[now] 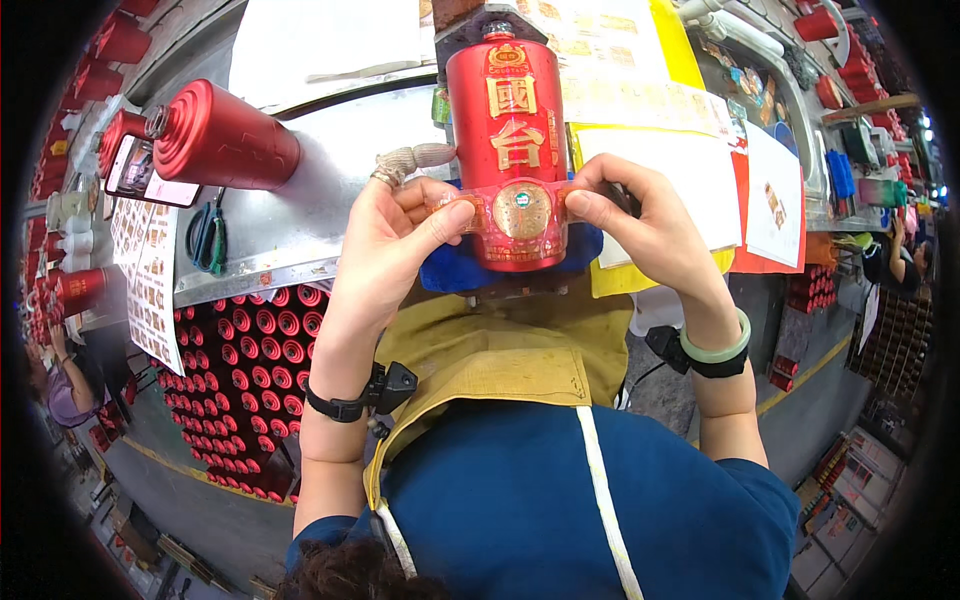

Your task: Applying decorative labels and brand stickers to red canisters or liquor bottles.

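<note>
The red bottle (510, 150) lies in front of the person, neck pointing away, its lower body on a blue pad (440, 270) at the near side of a metal workbench (335, 135). The bench runs out of view at the top, and paper hides much of its surface. Beneath its left part is a stack of red bottles (250, 375), showing mostly ringed ends; the left forearm cuts off its right side. White sheets (660, 180) on the right cover most of a yellow sheet (620, 282). To the left is a second red bottle (230, 140), so bent by the lens that it is hard to tell whether it stands or lies.

The left hand (395, 235) is nearly closed, thumb against bent fingers, gripping one end of a clear film (440, 200). The right hand (640, 215) pinches the other end between thumb and forefinger, which mostly hide it; its remaining fingers curl out of sight. A phone (150, 175) leans near the second bottle, beside green-handled scissors (208, 238) whose blades are hard to make out. A grey ribbed sleeve (415, 158) covers one left finger. Whether the gold disc (521, 210) belongs to film or bottle cannot be told.
</note>
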